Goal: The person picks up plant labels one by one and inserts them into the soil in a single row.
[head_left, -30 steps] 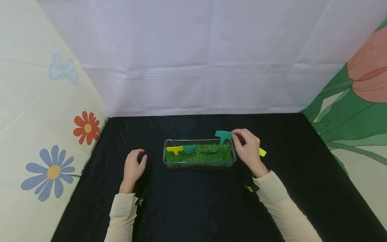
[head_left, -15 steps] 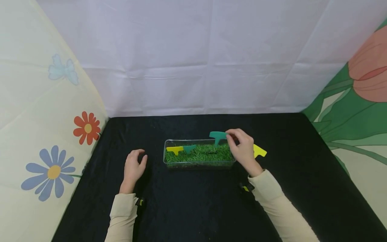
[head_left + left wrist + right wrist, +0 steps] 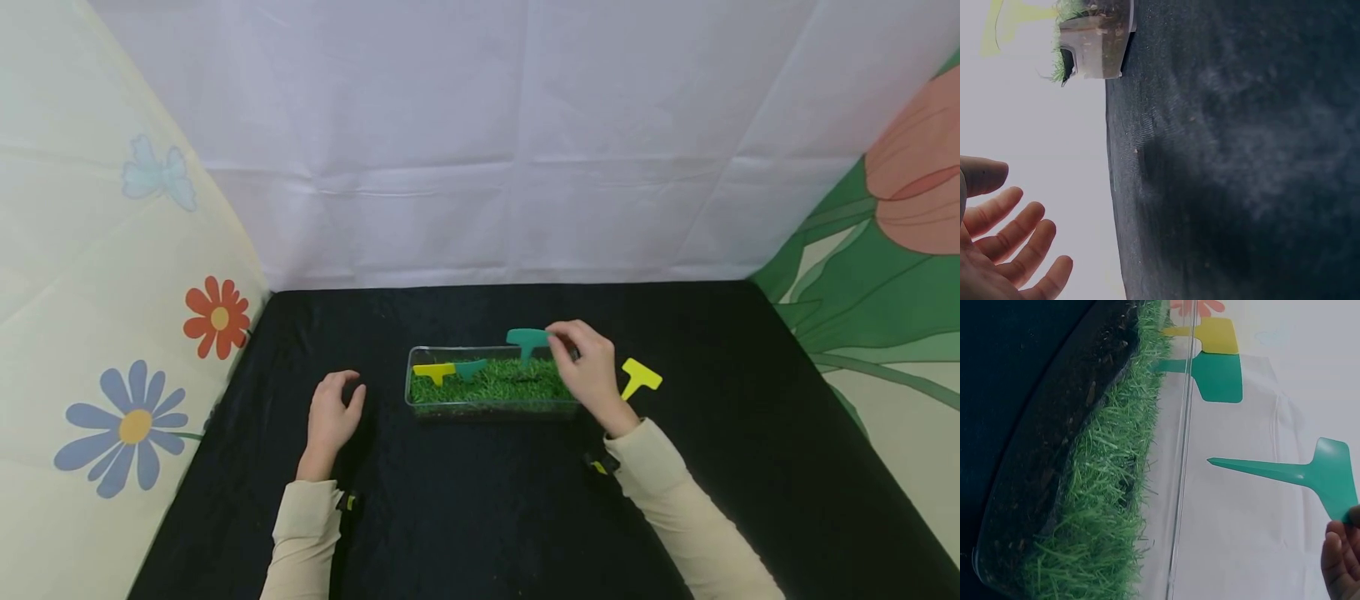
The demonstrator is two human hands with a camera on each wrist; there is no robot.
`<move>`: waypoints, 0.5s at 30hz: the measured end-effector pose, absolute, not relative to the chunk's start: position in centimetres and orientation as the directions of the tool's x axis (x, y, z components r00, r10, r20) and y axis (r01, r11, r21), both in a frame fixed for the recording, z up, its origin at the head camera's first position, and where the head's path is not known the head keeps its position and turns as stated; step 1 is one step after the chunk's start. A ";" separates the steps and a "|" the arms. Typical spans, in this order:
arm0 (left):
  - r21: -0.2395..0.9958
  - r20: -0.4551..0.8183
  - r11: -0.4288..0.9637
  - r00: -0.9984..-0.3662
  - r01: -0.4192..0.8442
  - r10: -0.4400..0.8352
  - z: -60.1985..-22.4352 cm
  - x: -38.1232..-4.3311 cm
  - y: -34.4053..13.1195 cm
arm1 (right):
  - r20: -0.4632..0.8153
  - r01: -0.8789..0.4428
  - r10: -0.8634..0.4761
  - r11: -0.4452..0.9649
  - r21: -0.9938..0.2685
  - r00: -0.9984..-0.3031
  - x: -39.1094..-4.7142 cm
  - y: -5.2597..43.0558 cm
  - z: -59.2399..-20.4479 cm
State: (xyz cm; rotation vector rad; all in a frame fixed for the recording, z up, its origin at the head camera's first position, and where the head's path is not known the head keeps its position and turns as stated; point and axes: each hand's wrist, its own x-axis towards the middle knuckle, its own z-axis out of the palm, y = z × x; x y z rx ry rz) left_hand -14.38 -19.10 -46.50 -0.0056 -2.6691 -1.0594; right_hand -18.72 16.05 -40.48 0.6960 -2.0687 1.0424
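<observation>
Right of centre in the head view, the right hand (image 3: 588, 367) is pinching one end of a green tag (image 3: 527, 337), which is hanging just left of the fingertips, stem downward, over the grass (image 3: 498, 385) in a clear tray (image 3: 495, 405). Left of centre, the left hand (image 3: 333, 415) is holding nothing, fingers loosely curved, well apart from that tag. A loose yellow tag (image 3: 641, 375) is lying on the bench (image 3: 465, 508) just right of the right hand; planted yellow (image 3: 433, 369) and green markers (image 3: 470, 368) are standing side by side at the tray's left.

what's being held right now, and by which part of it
The right hand pinches a green T-shaped tag by one end of its broad head; the left hand holds nothing.
</observation>
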 end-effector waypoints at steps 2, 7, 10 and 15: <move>0.673 0.246 0.733 -0.965 0.100 -0.094 -46.5 -14.3 -19.1 | 0.776 -0.712 -0.148 0.528 -0.463 -0.613 -18.7 15.9 -40.5; 0.673 0.246 0.733 -0.965 0.099 -0.096 -46.5 -14.3 -19.1 | 0.753 -0.700 -0.156 0.522 -0.487 -0.640 -18.6 15.4 -40.5; 0.671 0.248 0.735 -0.964 0.099 -0.097 -46.6 -14.3 -19.1 | 0.736 -0.692 -0.167 0.522 -0.499 -0.657 -18.5 15.2 -40.6; 0.670 0.250 0.736 -0.963 0.101 -0.096 -46.7 -14.4 -19.2 | 0.717 -0.692 -0.199 0.520 -0.501 -0.668 -18.7 14.8 -41.1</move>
